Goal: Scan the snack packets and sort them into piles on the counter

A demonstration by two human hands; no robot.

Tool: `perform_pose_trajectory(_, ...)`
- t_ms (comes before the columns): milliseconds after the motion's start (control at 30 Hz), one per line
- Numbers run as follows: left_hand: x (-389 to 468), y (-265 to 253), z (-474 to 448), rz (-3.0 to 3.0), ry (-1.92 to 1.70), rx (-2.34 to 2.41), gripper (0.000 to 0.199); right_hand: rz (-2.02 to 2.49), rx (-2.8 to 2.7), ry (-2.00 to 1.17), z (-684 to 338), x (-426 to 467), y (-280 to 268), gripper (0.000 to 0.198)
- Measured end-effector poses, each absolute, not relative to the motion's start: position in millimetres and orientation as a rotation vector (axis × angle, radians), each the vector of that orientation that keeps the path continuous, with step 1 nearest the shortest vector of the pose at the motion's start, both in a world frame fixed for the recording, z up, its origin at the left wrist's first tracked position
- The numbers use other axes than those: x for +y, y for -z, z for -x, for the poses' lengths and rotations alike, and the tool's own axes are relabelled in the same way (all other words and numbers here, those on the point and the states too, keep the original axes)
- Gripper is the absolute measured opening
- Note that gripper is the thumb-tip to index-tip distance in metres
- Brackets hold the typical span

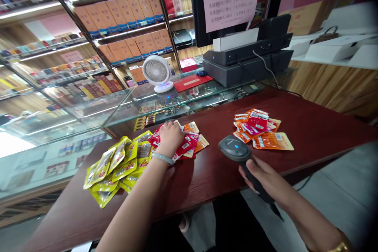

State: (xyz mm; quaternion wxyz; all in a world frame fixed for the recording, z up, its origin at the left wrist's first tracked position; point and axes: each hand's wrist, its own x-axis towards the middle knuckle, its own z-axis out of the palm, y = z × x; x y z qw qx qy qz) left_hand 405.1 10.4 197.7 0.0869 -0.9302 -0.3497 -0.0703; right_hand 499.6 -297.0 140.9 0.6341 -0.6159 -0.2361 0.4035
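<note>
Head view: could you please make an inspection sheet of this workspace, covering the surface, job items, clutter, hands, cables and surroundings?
Surface: dark red table, glossy.
Job items: yellow packets heaped at left; middle pile, mostly red packets; right pile, mostly orange; scanner with blue light on.
Clutter: fan, red mat and mouse on the glass counter.
Hands: left hand on the middle pile; right hand grips the scanner's handle.
Cables: grey cable hangs across the dark box.
Surroundings: orange boxes on shelves; pink sign.
</note>
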Motion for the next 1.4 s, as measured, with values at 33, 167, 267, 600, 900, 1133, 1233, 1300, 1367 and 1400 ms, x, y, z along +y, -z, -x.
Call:
perform_pose_trajectory(33, 17.4, -199.3, -395.6, 2.712, 0.172, -1.101, 0.059, 1.408, -0.550, -0.929, -497.5, -293.5, -141.1, 0.055)
perform_pose_trajectory(167, 35.8, -196.1, -377.1, 2.716, 0.037, -1.158, 0.065, 1.387, -0.577, -0.979, -488.3, -280.3, -140.8, 0.057)
perform_pose_trajectory(267, 38.2, -191.3, -375.5, 2.783, 0.208, -1.031, 0.056, 1.377, -0.593, -0.982, -480.6, -272.4, -139.9, 0.056)
perform_pose_trajectory(600, 13.4, -180.9, -399.5, 3.276, 0.821, -1.284, 0.024, 1.359, -0.614, -0.943, -466.9, -266.6, -138.0, 0.053)
perform_pose_trajectory(900, -10.9, -145.7, -445.8, 3.659, 1.373, -1.342, 0.018, 1.357, -0.721, -0.950, -471.6, -264.0, -152.9, 0.051)
perform_pose_trajectory(1133, -11.1, -138.5, -479.8, 3.720, 1.389, -1.501, 0.018, 1.374, -0.688, -0.895, -487.6, -261.6, -149.0, 0.054)
perform_pose_trajectory(1233, -15.3, -134.4, -512.0, 3.780, 1.274, -1.660, 0.024, 1.376, -0.577, -0.885, -498.2, -262.1, -144.8, 0.056)
perform_pose_trajectory(1300, -23.2, -132.1, -537.3, 3.853, 1.177, -1.666, 0.028, 1.353, -0.516, -0.886, -505.7, -263.3, -142.3, 0.056)
perform_pose_trajectory(1367, -34.3, -130.8, -562.1, 3.949, 1.028, -1.635, 0.030, 1.327, -0.479, -0.884, -512.5, -265.6, -140.6, 0.056)
perform_pose_trajectory(1400, -40.3, -130.5, -573.2, 4.000, 0.935, -1.598, 0.030, 1.317, -0.459, -0.879, -515.4, -267.1, -140.2, 0.056)
